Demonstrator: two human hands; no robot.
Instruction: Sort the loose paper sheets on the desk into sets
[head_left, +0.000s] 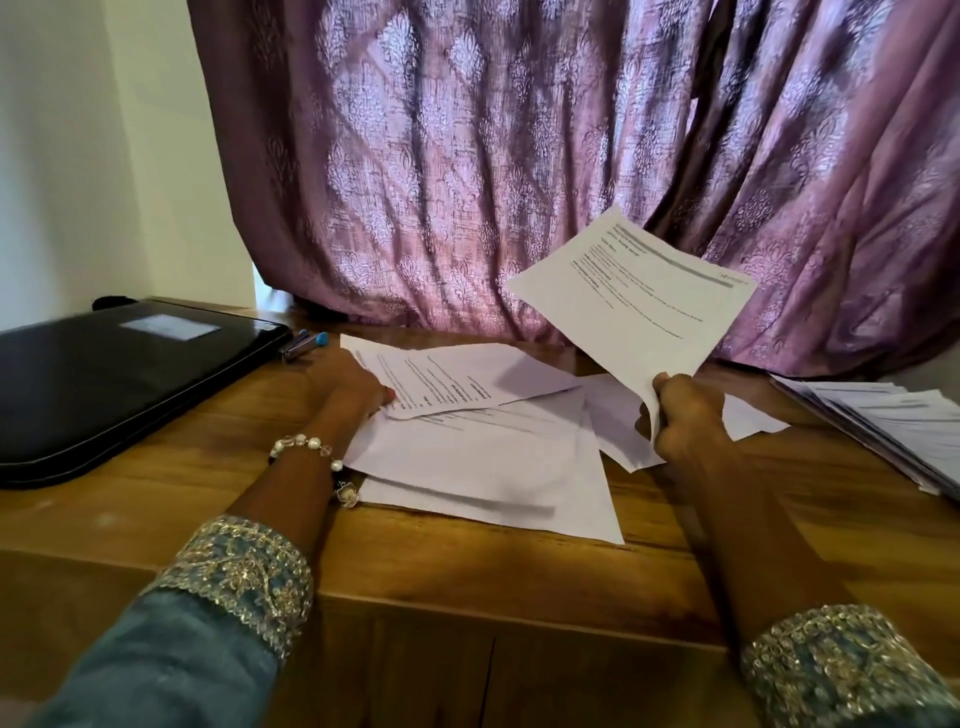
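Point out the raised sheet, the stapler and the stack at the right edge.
raised sheet (644, 306), head view, middle of its printed face.
stapler (303, 344), head view, its body.
stack (893, 421), head view, its top sheet.

A closed black laptop (119, 379) is set flat on the left part of the wooden desk (467, 566). Just beside its far right corner a small stapler (304, 345) with a blue tip is laid. A purple patterned curtain (519, 156) is hung behind the desk, with a pale wall (78, 156) seen to its left.

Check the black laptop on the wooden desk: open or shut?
Shut. The black laptop lies flat with its lid down, the label on top showing; no screen or keyboard is visible.
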